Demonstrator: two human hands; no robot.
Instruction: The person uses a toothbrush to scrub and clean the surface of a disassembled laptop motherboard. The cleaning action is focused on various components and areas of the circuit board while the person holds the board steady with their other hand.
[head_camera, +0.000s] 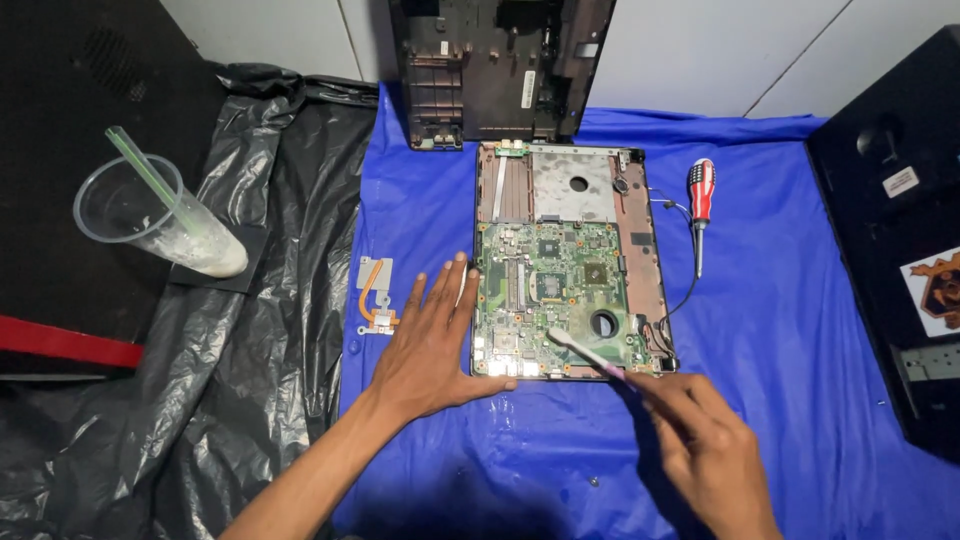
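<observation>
A blue plastic sheet (760, 330) covers the work surface, with black plastic film (260, 300) to the left and a white wall behind. An opened laptop base (648, 290) lies at the centre of the sheet, its green motherboard (555, 300) exposed.

The left hand (432, 340) rests flat with fingers spread, its fingertips against the left edge of the base. The right hand (700, 435) is closed around a thin brush-like tool (585, 353), whose tip lies on the lower part of the motherboard, just left of a round opening.

Risk, as judged: excess pressure from the tool could dislodge small board components; the loose black wires (672, 300) at the right edge could snag it. If the left hand lifts, the base may slide on the smooth sheet.

Nearby items: a copper heat-pipe assembly (377, 295) just beside the left hand; a red-handled screwdriver (701, 210) right of the base; a removed laptop cover (500, 70) propped against the wall; a plastic cup with straw (155, 215) well to the left, holding a whitish remainder that could spill.
</observation>
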